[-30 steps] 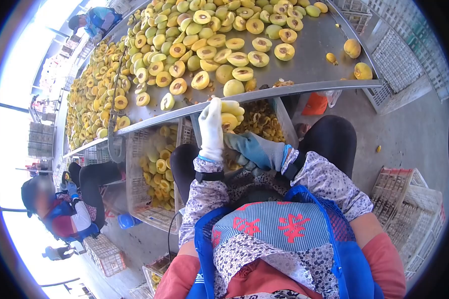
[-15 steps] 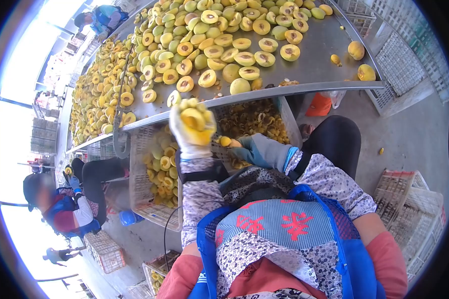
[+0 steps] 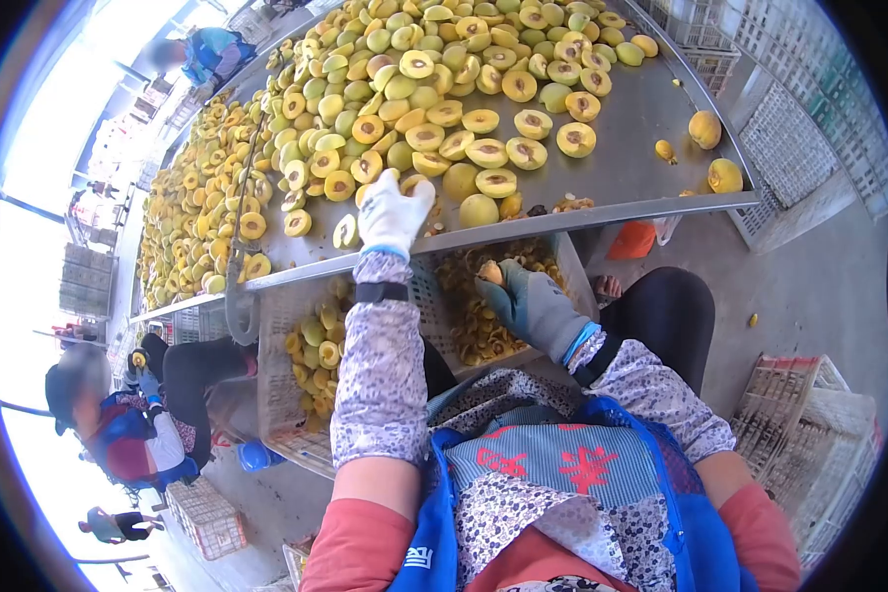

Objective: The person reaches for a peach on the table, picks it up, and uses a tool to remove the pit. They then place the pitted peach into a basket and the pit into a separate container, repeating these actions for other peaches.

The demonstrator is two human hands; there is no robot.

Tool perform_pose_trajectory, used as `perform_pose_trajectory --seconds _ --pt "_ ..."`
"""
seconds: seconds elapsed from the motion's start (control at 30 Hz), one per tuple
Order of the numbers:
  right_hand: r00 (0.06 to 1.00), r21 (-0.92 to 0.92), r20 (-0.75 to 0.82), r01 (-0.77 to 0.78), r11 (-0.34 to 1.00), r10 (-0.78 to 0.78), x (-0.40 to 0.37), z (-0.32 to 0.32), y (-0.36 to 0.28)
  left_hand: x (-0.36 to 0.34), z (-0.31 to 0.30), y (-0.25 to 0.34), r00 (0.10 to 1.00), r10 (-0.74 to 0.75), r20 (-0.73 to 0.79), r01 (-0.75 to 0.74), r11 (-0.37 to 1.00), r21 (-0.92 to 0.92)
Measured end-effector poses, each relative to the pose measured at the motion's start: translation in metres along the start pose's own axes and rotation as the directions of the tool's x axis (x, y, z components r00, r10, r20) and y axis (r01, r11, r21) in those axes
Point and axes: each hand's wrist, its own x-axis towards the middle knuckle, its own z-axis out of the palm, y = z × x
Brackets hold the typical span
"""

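My left hand (image 3: 395,215), in a white glove, reaches over the table's front edge. Its fingers are curled round a yellow peach half (image 3: 416,185) at the near side of the pile; the palm side is hidden. My right hand (image 3: 540,308), in a grey-blue glove, is closed above a crate. Out of its fingers sticks a small orange-brown piece (image 3: 490,273), whose kind I cannot make out. Many cut peaches (image 3: 425,136), several showing brown pits or hollows, cover the metal table (image 3: 622,148).
Beneath the table edge stand a crate of yellow scraps (image 3: 574,268) and a crate of peach halves (image 3: 284,395). Stacked crates (image 3: 804,424) are at right. One co-worker (image 3: 133,414) sits at left, another (image 3: 207,54) at the far end. An orange bag (image 3: 631,240) hangs below the table.
My left hand has moved from below the edge, where it held cut peach, up to the fruit on the table. My right hand has lifted slightly and turned its fingers upward.
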Motion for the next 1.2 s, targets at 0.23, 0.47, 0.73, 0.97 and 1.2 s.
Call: perform_pose_trajectory --seconds 0.23,0.47,0.73,0.97,1.2 --pt "0.995 0.237 -0.088 0.056 0.970 -0.036 0.009 -0.012 -0.019 -0.016 -0.005 0.001 0.960 0.089 0.267 0.177 0.547 -0.818" --pt "0.984 0.134 -0.154 0.109 0.985 -0.088 0.007 0.003 -0.037 -0.102 -0.004 0.023 0.885 0.180 -0.428 -0.423 0.693 -0.583" --pt "0.994 0.050 -0.082 0.077 0.996 -0.073 -0.006 0.008 -0.039 -0.123 -0.019 0.024 0.943 -0.071 0.326 0.256 -0.470 -0.845" --pt "0.999 0.143 -0.018 0.043 0.989 -0.041 -0.009 0.013 -0.055 -0.134 -0.016 0.006 0.993 0.073 0.092 0.104 -0.172 -0.980" --pt "0.989 0.282 0.141 -0.092 0.955 0.053 -0.009 0.023 -0.049 -0.144 -0.007 0.010 0.984 0.027 -0.177 -0.179 0.175 -0.968"
